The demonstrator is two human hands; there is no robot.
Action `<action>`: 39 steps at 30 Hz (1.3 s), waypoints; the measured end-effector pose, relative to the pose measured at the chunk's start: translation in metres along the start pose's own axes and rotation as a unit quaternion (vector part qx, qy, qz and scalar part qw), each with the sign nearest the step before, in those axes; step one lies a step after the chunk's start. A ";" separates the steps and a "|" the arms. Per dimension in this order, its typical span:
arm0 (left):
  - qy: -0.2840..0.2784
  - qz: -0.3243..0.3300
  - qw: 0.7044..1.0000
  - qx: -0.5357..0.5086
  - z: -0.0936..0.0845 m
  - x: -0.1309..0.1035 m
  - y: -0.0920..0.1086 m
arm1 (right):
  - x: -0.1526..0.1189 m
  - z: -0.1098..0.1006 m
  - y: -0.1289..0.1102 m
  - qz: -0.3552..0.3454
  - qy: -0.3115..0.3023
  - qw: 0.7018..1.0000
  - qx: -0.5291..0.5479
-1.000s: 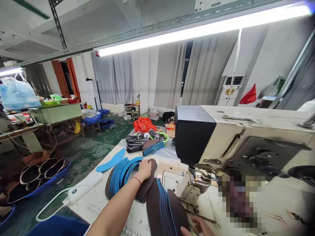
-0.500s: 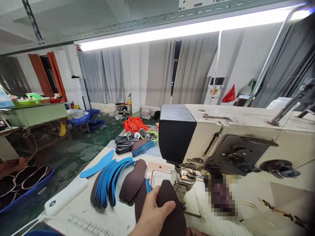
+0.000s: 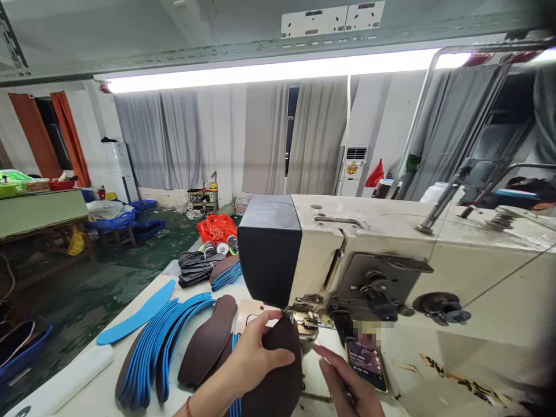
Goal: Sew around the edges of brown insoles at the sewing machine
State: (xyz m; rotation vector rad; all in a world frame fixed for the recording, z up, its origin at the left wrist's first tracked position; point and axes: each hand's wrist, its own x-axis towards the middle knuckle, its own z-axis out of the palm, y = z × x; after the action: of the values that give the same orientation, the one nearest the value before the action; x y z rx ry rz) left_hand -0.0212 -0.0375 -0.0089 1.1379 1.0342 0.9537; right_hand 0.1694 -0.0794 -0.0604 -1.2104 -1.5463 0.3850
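Note:
My left hand (image 3: 254,353) is closed on a curved dark brown fabric piece (image 3: 278,382), thumb on its upper face. The piece's narrow tip lies by the needle area of the sewing machine (image 3: 306,330). To the right of it is my right hand (image 3: 351,388), index finger pointing toward the machine foot. Its other fingers curl around a slim dark object that I cannot make out. Left of my left hand lie more brown pieces (image 3: 208,347), a fanned row of blue-backed pieces (image 3: 152,347) and a flat blue piece (image 3: 136,313).
A phone (image 3: 367,365) with a lit screen rests against the machine, right of my right hand. Behind the fanned pieces are a black bundle (image 3: 197,266), another blue-edged stack (image 3: 226,272) and a red plastic bag (image 3: 217,229). The machine head (image 3: 269,255) overhangs the work area.
The view has turned right, so the bench items sit further left. My right hand has come into view beside the machine foot. My left hand has moved the brown piece's tip up to the needle area.

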 end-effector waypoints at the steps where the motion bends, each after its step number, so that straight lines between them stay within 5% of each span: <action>1: -0.004 -0.001 1.000 0.001 -0.001 0.001 0.001 | 0.006 0.000 0.003 -0.024 -0.012 1.000 -0.012; 8: -0.057 -0.018 0.998 -0.021 -0.011 -0.010 0.006 | 0.034 -0.002 0.022 -0.155 -0.127 0.976 -0.084; 11: -0.097 -0.032 0.994 -0.049 -0.023 -0.023 -0.007 | 0.039 -0.005 0.021 -0.169 -0.123 0.974 -0.091; 19: -0.089 -0.023 0.995 -0.047 -0.042 -0.039 -0.031 | 0.041 -0.009 0.015 -0.182 -0.109 0.970 -0.120; 39: 0.077 0.025 0.985 -0.151 -0.003 -0.012 -0.036 | 0.043 -0.010 0.003 -0.178 -0.099 0.973 -0.110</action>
State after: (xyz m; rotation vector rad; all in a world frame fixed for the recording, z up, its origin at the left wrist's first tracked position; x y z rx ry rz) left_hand -0.0246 -0.0543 -0.0424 0.8520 0.9476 1.2080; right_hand 0.1836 -0.0455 -0.0365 -1.0533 -1.9791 0.0998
